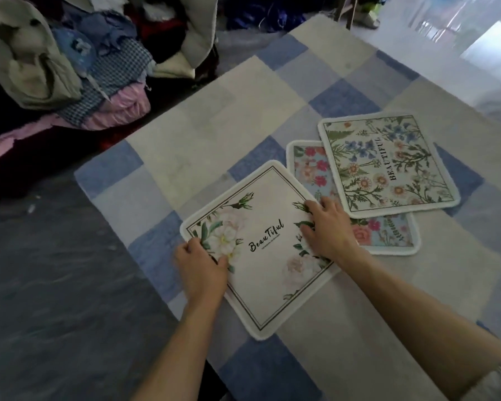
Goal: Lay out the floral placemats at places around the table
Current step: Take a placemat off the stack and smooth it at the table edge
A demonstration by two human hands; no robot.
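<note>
Three floral placemats lie on a surface covered by a blue, grey and cream checked cloth (203,134). Nearest me is a white placemat (261,273) with pale roses and the word "Beautiful". My left hand (201,266) grips its left edge, thumb on top. My right hand (329,227) rests on its right side with fingers spread and slightly bent. A light-blue placemat (310,169) with red and pink flowers lies to the right, partly under the white one. Overlapping it at the back right is a cream placemat (388,166) with wildflowers and "BEAUTIFUL".
A heap of clothes and fabric (70,62) fills the top left beside the cloth's edge. Dark floor (41,299) lies to the left. Shiny pale floor (460,27) shows at the top right.
</note>
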